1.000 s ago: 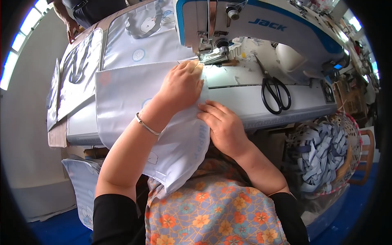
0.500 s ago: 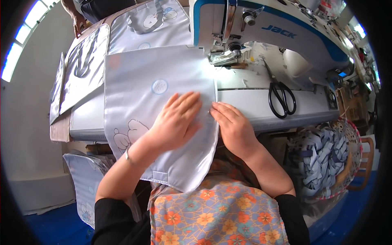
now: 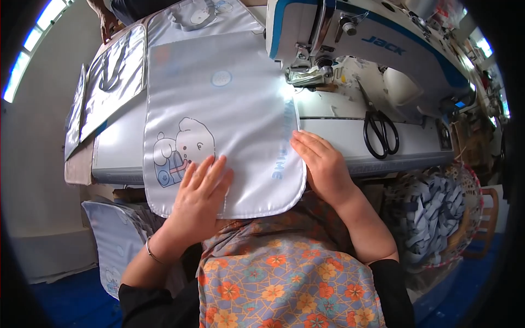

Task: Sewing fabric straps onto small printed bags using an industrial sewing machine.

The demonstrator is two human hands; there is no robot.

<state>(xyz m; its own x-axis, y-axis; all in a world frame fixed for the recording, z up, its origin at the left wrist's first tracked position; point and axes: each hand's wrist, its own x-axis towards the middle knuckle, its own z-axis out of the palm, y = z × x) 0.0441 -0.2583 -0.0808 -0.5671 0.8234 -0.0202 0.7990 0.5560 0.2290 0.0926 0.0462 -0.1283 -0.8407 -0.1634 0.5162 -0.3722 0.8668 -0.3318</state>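
Note:
A pale, satiny fabric panel (image 3: 254,126) with a printed cartoon animal lies over the front of the sewing table. Its far right edge runs up to the lit presser foot (image 3: 307,78) of the sewing machine (image 3: 407,52). Flat on the lower part of the panel rests my left hand (image 3: 198,205), fingers spread beside the cartoon print. At the panel's right edge, my right hand (image 3: 324,168) pinches the border, fingers together and thumb hidden. The panel's rounded near corners reach the table's front and my flowered apron.
Black-handled scissors (image 3: 373,113) lie on the table right of the machine's needle area. A basket (image 3: 477,218) of grey fabric strips stands at right. More printed panels (image 3: 106,232) hang at lower left. Silvery pieces (image 3: 117,82) lie at far left, near another person's hand (image 3: 108,26).
The panel has slid away from me and lies flatter, showing more print. My left hand has moved nearer me and leftward. My right hand stays at the edge, slightly farther right.

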